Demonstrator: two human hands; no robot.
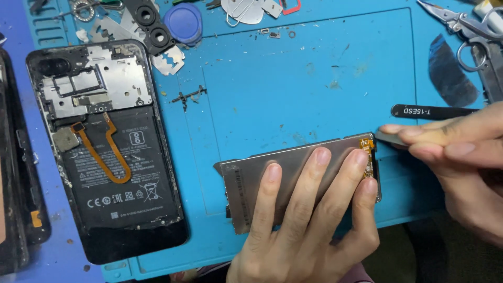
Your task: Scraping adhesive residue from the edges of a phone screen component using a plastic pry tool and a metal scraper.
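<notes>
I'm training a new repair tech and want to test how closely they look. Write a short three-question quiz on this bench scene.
1. True or false: the left hand lies flat on the grey display panel.
2. What does the right hand pinch against the panel's upper right corner?
A. a thin flat pry tool
B. a screwdriver
C. a cotton swab
3. Fill in: the opened phone, with its orange flex cable showing, lies to the ___ of the panel on the blue mat.

Key: 1 true; 2 A; 3 left
</notes>
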